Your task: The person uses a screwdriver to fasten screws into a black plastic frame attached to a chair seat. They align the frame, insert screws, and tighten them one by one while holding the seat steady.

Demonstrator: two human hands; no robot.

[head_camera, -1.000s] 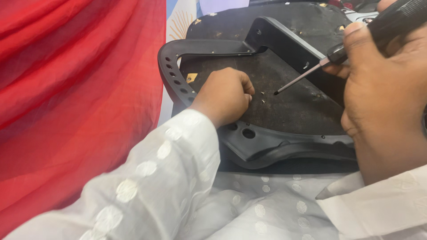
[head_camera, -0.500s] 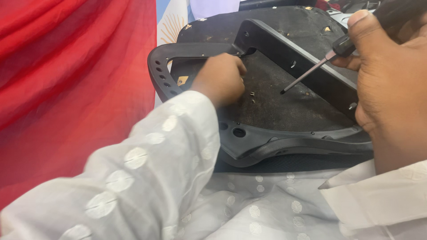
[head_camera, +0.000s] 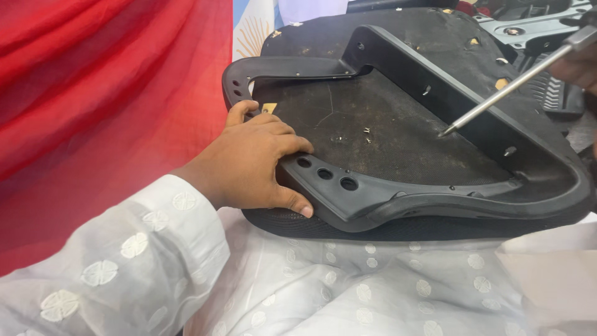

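A black chair seat point(head_camera: 398, 143) lies upside down across my lap, with a black plastic frame point(head_camera: 373, 196) bolted around its dark underside. My left hand point(head_camera: 255, 163) grips the near left edge of that frame, fingers over the top and thumb against the rim. My right hand point(head_camera: 578, 62) shows only at the upper right edge and holds a screwdriver point(head_camera: 504, 90). Its metal tip rests by the frame's diagonal crossbar point(head_camera: 435, 87). A few small loose screws point(head_camera: 367, 132) lie on the seat's underside.
Red cloth point(head_camera: 106, 93) fills the left side. White patterned fabric of my clothing point(head_camera: 348, 286) lies under the seat. Another black chair part with metal fittings point(head_camera: 528, 31) sits at the top right behind the seat.
My left hand has left the seat's middle and moved to the near left frame edge, gripping it. The right hand has drawn back up and right with the screwdriver.
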